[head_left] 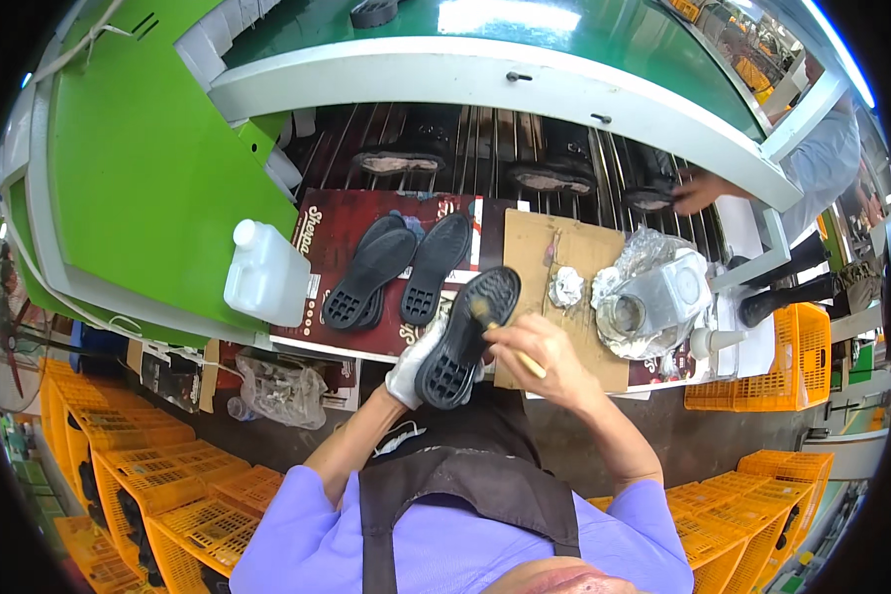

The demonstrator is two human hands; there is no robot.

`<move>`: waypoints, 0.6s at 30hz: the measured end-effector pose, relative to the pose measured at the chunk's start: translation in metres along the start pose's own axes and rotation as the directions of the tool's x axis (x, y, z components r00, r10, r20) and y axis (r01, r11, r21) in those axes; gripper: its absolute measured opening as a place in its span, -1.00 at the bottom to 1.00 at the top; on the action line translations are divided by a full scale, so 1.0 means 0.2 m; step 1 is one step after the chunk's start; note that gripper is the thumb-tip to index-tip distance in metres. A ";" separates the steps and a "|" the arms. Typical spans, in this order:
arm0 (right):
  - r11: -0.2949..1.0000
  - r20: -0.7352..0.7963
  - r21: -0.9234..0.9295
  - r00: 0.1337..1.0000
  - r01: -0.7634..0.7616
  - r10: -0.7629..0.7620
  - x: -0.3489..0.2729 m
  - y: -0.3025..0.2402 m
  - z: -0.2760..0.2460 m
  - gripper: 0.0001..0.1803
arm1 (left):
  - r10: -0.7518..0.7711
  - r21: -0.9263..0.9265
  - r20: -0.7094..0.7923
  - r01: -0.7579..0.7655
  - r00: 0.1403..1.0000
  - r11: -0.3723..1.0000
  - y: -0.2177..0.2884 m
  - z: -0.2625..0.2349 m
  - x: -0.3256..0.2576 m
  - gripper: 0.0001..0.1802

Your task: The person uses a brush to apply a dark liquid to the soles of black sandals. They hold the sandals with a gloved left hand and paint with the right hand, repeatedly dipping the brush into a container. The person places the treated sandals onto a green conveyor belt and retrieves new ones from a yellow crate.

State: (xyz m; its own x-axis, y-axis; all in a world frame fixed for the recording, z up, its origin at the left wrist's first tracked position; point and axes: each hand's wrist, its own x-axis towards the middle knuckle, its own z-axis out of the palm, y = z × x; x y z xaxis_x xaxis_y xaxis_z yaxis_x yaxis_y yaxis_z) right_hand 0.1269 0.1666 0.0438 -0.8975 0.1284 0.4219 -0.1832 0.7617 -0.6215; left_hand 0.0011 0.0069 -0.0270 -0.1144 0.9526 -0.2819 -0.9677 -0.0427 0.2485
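Observation:
My left hand (411,368), in a whitish glove, grips a black shoe sole (452,346) from its far side and tilts its hollow inner face up. A grid of square pockets shows at the sole's heel end. My bare right hand (544,358) is closed on a brush (528,364) with a pale handle, its bristles against the sole's forefoot. More black soles (436,265) lie on the dark red cardboard (327,223) just beyond my left hand, some stacked. Right of my right hand sits a plastic-wrapped container (629,315) on brown cardboard (525,243).
A white jug (265,272) stands at the left by a green machine panel (139,158). Black boots (554,173) lie on the rollers (480,148) beyond, under a white frame (505,74). A co-worker's hand (700,191) touches one at right. Orange crates (757,366) flank me.

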 end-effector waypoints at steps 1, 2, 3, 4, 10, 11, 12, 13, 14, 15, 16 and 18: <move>0.996 0.067 0.087 0.998 -0.021 0.015 0.01 -0.06 -0.01 -0.83 | 0.049 0.034 -0.049 -0.047 0.998 0.998 0.01 -0.01 0.01 -0.45; 0.984 0.133 0.171 0.991 -0.047 0.024 0.01 -0.11 -0.02 -0.84 | 0.063 0.126 -0.024 -0.059 0.998 0.990 0.00 -0.09 0.00 -0.44; 0.958 0.119 0.272 0.991 -0.092 0.061 0.01 -0.12 -0.04 -0.84 | 0.071 0.159 -0.016 -0.067 0.997 0.985 0.02 -0.05 -0.02 -0.43; 0.919 0.109 0.371 0.989 -0.133 0.099 0.00 -0.12 -0.06 -0.84 | 0.078 0.192 -0.009 -0.075 0.997 0.979 0.03 -0.01 -0.04 -0.43; 0.802 -0.285 0.577 0.882 -0.155 0.375 -0.16 -0.03 -0.19 -0.82 | 0.126 0.130 0.029 -0.129 0.992 0.983 0.03 0.11 -0.11 -0.29; 0.762 -0.357 0.641 0.841 -0.096 0.406 -0.19 -0.01 -0.20 -0.80 | 0.147 0.145 -0.014 -0.144 0.989 0.979 0.04 0.17 -0.12 -0.29; 0.706 -0.397 0.707 0.815 -0.022 0.423 -0.22 0.02 -0.21 -0.76 | 0.165 0.204 0.057 -0.173 0.985 0.964 0.07 0.21 -0.11 -0.26; 0.667 -0.430 0.745 0.764 0.000 0.481 -0.26 0.03 -0.23 -0.77 | 0.168 0.172 0.051 -0.175 0.984 0.969 0.10 0.34 -0.11 -0.29; 0.630 -0.465 0.776 0.703 0.031 0.538 -0.30 0.04 -0.24 -0.77 | 0.163 0.145 0.049 -0.169 0.985 0.975 0.15 0.48 -0.08 -0.33; 0.615 -0.471 0.788 0.680 0.039 0.561 -0.32 0.03 -0.25 -0.77 | 0.164 0.208 0.210 -0.208 0.964 0.956 0.21 0.57 -0.03 -0.29; 0.604 -0.478 0.796 0.655 0.042 0.585 -0.33 0.02 -0.26 -0.76 | 0.228 0.267 0.232 -0.288 0.945 0.920 0.27 0.68 0.05 -0.28; 0.596 -0.487 0.802 0.609 0.027 0.627 -0.38 0.02 -0.27 -0.75 | 0.246 0.214 0.382 -0.345 0.891 0.914 0.43 0.95 0.30 -0.33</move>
State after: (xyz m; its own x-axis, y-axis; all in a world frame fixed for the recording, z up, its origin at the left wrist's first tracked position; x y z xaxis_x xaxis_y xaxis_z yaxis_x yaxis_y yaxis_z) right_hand 0.2154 0.1951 0.0451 -0.4658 0.8646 0.1883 -0.4552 -0.0517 -0.8889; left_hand -0.0458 0.1172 0.1534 -0.2545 0.9531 0.1638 -0.7968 -0.3027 0.5229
